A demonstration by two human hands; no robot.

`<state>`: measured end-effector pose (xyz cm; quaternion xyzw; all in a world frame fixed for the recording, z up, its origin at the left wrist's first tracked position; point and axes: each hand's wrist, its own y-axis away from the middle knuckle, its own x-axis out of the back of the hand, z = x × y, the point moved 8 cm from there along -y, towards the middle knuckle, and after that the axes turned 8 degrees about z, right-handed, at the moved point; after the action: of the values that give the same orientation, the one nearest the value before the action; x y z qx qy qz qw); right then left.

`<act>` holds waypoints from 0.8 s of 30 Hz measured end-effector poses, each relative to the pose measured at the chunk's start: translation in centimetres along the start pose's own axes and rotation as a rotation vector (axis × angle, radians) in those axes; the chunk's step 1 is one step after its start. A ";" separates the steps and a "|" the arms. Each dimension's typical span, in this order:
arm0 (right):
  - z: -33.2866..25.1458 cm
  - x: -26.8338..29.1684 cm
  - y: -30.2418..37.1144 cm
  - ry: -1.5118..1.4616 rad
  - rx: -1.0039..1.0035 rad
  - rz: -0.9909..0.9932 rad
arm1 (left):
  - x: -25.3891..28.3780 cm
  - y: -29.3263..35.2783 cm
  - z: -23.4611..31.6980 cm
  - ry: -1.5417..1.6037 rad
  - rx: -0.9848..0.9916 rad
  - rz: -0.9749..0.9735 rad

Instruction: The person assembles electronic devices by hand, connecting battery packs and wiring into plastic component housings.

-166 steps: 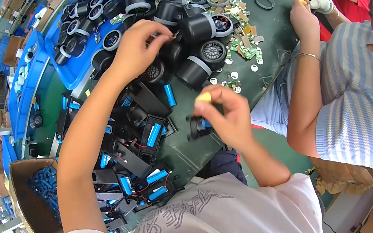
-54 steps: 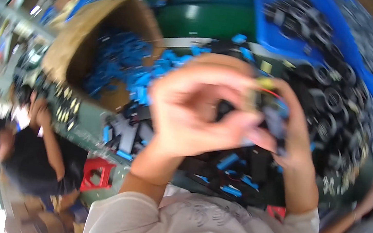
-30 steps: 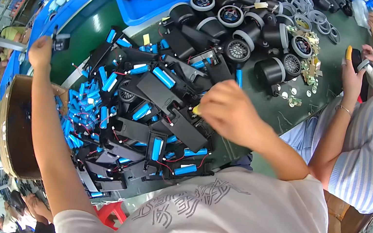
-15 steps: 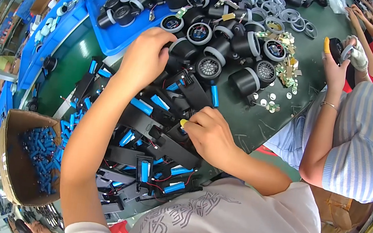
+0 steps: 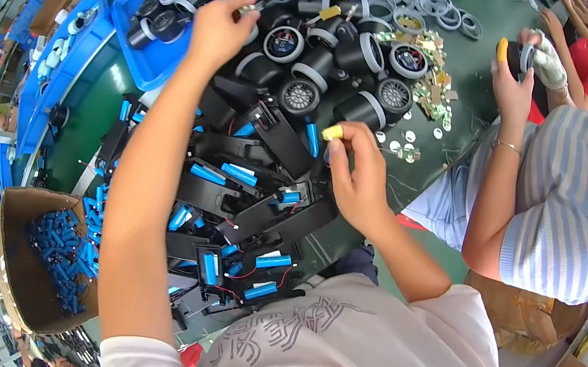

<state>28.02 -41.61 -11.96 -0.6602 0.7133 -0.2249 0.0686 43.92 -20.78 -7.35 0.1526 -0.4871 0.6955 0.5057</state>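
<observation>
My left hand (image 5: 219,27) reaches far out over a heap of black round housings with grey rings (image 5: 308,54). Its fingertips pinch something small on top of one housing; I cannot make out what. My right hand (image 5: 359,175) hovers closer in, over a pile of black holders fitted with blue cylindrical cells (image 5: 247,183). It wears a yellow finger cot (image 5: 332,132), and its fingers are pinched together by a blue cell (image 5: 313,140) at the edge of a holder. What they grip is hidden.
A cardboard box of blue cells (image 5: 48,259) stands at lower left, blue trays (image 5: 72,69) along the left. Grey rings (image 5: 436,7) and small metal discs (image 5: 424,100) lie on the green table. A co-worker in a striped shirt (image 5: 567,221) sits right, holding a dark part (image 5: 521,60).
My left hand went from the far left by the box to the holders, then further out onto the round housings. My right hand lifted slightly up and right.
</observation>
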 end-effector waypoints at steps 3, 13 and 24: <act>0.7 -0.6 -0.4 -0.108 -0.124 -0.057 | 1.3 1.8 -1.1 0.284 0.084 -0.029; -0.9 -1.7 -3.0 -0.168 -0.088 -0.070 | 10.7 6.2 1.4 0.514 0.226 0.022; -8.0 -8.9 -5.3 -0.043 0.355 -0.159 | 10.3 11.1 4.4 0.744 0.348 -0.037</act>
<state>30.73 -31.28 -4.49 -0.6966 0.6064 -0.3378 0.1814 28.66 -18.92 -3.77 -0.0175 -0.1435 0.7661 0.6263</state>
